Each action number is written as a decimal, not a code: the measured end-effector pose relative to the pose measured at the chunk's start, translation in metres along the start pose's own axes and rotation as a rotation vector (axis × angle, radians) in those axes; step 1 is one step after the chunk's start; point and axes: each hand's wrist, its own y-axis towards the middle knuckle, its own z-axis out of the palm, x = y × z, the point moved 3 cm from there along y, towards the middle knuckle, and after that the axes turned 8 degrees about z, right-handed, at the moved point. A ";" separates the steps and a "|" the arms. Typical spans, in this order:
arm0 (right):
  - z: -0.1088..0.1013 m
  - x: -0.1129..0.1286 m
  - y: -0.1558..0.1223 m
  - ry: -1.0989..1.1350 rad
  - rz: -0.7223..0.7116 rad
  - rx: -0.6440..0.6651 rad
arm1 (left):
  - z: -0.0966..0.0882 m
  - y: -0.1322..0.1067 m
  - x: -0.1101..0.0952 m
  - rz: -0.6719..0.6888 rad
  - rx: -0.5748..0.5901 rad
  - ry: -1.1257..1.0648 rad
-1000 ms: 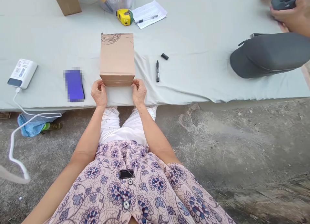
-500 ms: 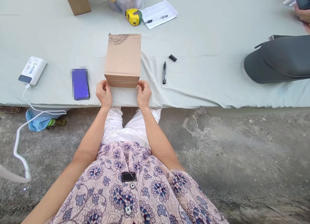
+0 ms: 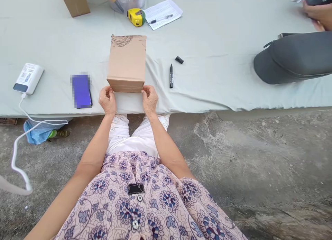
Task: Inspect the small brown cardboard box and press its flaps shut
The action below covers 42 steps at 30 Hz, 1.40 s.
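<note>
**Both hands pinch the near corners of a cardboard box (image 3: 127, 63)**

We sit at the table's edge with the box lying in front of us on a pale grey-green cloth (image 3: 207, 94), its near edge close to the table's front. Our left hand (image 3: 107, 101) is drawn in narrow, fingertips pinched on the near left corner of the box; our right hand (image 3: 149, 101) does the same at the near right corner, so the box sits between them. Dark pen scribbles mark its far end.

To our left lie a blurred purple phone (image 3: 81, 91) and a white power bank (image 3: 28, 79), with a white cable (image 3: 14, 157) trailing down toward the concrete ground (image 3: 233, 164). To our right are a black marker (image 3: 171, 75) and, just beyond it, a small black cap (image 3: 179, 60). Farther ahead sit a yellow tape measure (image 3: 136, 17), a printed sheet (image 3: 163, 13) with a pen (image 3: 160, 19) on it, and a second cardboard box (image 3: 74, 3). At the far right, a dark cap (image 3: 293, 58) lies on the cloth — past it, a co-worker's hand (image 3: 317, 11) grips something dark.
</note>
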 end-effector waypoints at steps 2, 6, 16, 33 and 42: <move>0.000 0.000 0.000 -0.016 0.008 -0.008 | 0.000 -0.001 0.000 0.028 0.015 0.005; 0.001 -0.001 0.000 -0.050 0.013 -0.045 | 0.002 -0.001 0.002 0.054 0.057 0.018; 0.001 0.001 0.001 -0.097 0.020 -0.068 | 0.001 -0.003 0.000 0.043 0.097 -0.024; -0.005 0.005 -0.002 -0.131 0.007 -0.096 | 0.008 -0.003 0.003 -0.128 0.147 -0.134; -0.028 0.010 0.000 -0.101 0.138 -0.191 | 0.003 -0.009 -0.013 -0.055 0.172 -0.051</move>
